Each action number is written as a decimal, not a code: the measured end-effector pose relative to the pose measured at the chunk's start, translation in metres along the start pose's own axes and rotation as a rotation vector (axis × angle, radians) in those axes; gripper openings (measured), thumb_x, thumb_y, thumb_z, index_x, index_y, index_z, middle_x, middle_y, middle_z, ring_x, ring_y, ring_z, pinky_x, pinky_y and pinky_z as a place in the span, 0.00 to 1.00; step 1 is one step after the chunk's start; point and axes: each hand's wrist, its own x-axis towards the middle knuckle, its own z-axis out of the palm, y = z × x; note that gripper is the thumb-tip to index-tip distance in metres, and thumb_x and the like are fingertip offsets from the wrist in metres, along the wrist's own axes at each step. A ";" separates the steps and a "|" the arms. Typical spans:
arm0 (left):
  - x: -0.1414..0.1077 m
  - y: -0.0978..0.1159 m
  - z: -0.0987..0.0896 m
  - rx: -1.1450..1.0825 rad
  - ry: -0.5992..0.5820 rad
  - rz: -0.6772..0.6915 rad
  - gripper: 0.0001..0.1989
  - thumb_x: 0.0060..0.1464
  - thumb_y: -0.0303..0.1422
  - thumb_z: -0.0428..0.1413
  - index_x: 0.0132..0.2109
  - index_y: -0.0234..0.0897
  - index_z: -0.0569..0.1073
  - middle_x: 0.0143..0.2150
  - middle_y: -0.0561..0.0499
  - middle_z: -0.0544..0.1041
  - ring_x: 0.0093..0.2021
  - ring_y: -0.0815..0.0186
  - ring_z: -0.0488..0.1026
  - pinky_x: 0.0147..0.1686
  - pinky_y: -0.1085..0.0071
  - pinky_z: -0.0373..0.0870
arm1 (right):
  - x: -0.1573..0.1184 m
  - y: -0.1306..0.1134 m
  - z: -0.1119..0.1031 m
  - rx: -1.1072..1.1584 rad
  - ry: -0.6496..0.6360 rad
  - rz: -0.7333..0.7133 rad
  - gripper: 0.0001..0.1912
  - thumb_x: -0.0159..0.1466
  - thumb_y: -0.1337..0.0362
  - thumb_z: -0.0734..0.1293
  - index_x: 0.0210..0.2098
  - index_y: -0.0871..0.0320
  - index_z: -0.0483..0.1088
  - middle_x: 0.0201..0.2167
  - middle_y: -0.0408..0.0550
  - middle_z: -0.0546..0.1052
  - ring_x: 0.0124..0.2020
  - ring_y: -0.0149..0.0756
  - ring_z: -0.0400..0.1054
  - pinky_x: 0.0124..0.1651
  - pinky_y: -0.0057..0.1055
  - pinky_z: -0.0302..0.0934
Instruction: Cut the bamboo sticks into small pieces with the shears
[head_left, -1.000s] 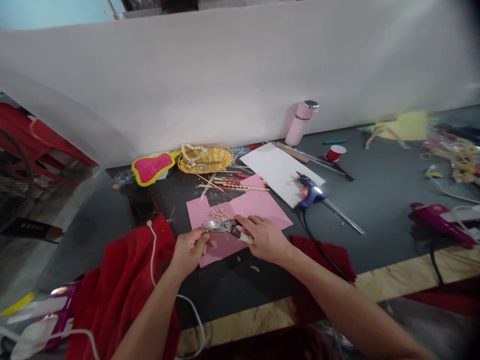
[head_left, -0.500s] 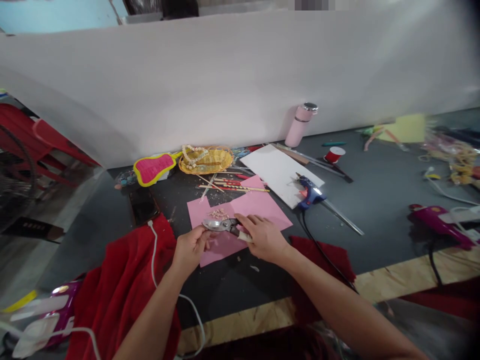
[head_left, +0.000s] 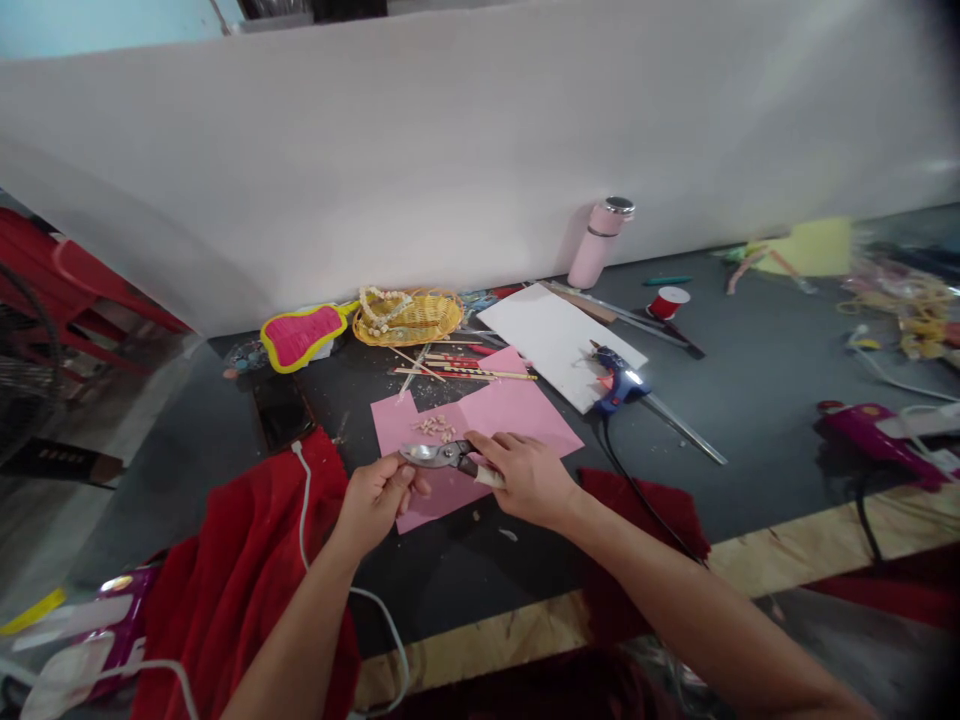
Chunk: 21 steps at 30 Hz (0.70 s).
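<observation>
My right hand (head_left: 529,478) is wrapped around the handles of a pair of pruning shears (head_left: 431,455), its metal blades pointing left. At the blade end, my left hand (head_left: 377,500) is closed in a pinch; what sits between its fingers is too small or hidden to make out. Beneath both hands lies pink paper (head_left: 517,415), flat on the dark table. Small pale cut pieces (head_left: 436,428) are heaped on it just beyond the blades. Several thin sticks (head_left: 465,372), some with red markings, lie behind the paper.
A blue glue gun (head_left: 621,385) rests by a white board (head_left: 551,335), its cord running to the front edge. Behind stand a yellow basket (head_left: 431,318) and a pink bottle (head_left: 598,245). A phone (head_left: 281,412) and red cloth (head_left: 255,560) with a white cable lie left.
The left hand's fingers have shifted slightly at the blade tip, with the thumb more visible. The shears stay over the pink paper, and the camera view has moved a little.
</observation>
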 end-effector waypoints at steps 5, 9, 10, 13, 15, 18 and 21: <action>0.001 0.003 0.001 -0.021 0.036 -0.021 0.15 0.59 0.37 0.47 0.35 0.32 0.74 0.26 0.50 0.78 0.16 0.74 0.62 0.17 0.78 0.60 | -0.001 -0.004 -0.001 -0.020 -0.022 0.044 0.28 0.59 0.67 0.62 0.58 0.53 0.56 0.41 0.50 0.73 0.41 0.41 0.68 0.42 0.31 0.56; 0.002 0.000 0.002 0.055 0.115 0.001 0.14 0.58 0.38 0.49 0.34 0.34 0.74 0.25 0.52 0.76 0.19 0.72 0.67 0.21 0.77 0.62 | 0.002 -0.004 0.003 -0.015 0.028 0.042 0.26 0.61 0.66 0.60 0.59 0.53 0.54 0.43 0.50 0.72 0.42 0.41 0.67 0.44 0.32 0.56; 0.002 -0.001 0.002 0.095 0.134 0.010 0.13 0.58 0.37 0.50 0.35 0.35 0.75 0.23 0.53 0.76 0.20 0.71 0.68 0.23 0.77 0.63 | 0.002 -0.003 0.004 -0.015 0.040 0.036 0.26 0.62 0.66 0.60 0.60 0.54 0.54 0.44 0.51 0.72 0.43 0.41 0.67 0.45 0.33 0.56; 0.002 -0.003 0.002 0.203 0.147 0.039 0.13 0.59 0.35 0.49 0.36 0.36 0.76 0.19 0.55 0.72 0.21 0.70 0.69 0.25 0.77 0.64 | 0.003 0.000 0.005 -0.031 0.050 0.023 0.27 0.62 0.66 0.60 0.61 0.55 0.53 0.46 0.53 0.71 0.46 0.43 0.65 0.47 0.35 0.55; 0.001 -0.003 0.001 0.220 0.117 0.054 0.14 0.59 0.35 0.48 0.35 0.36 0.76 0.18 0.56 0.70 0.20 0.71 0.68 0.24 0.77 0.64 | 0.003 0.003 0.003 -0.038 0.036 0.004 0.30 0.61 0.66 0.61 0.61 0.55 0.52 0.47 0.53 0.71 0.47 0.43 0.64 0.48 0.36 0.55; 0.001 -0.003 -0.001 0.139 0.027 0.048 0.15 0.60 0.36 0.47 0.32 0.35 0.75 0.19 0.54 0.72 0.18 0.72 0.67 0.21 0.78 0.63 | 0.003 0.006 0.001 -0.029 0.019 -0.024 0.32 0.59 0.67 0.62 0.62 0.56 0.51 0.48 0.53 0.70 0.47 0.44 0.63 0.48 0.37 0.55; 0.001 -0.006 -0.003 0.012 -0.060 0.010 0.16 0.60 0.36 0.46 0.32 0.33 0.74 0.23 0.51 0.76 0.17 0.74 0.65 0.19 0.78 0.62 | 0.003 0.008 0.001 -0.011 0.006 -0.039 0.34 0.57 0.68 0.61 0.62 0.56 0.51 0.48 0.54 0.69 0.48 0.45 0.62 0.48 0.38 0.54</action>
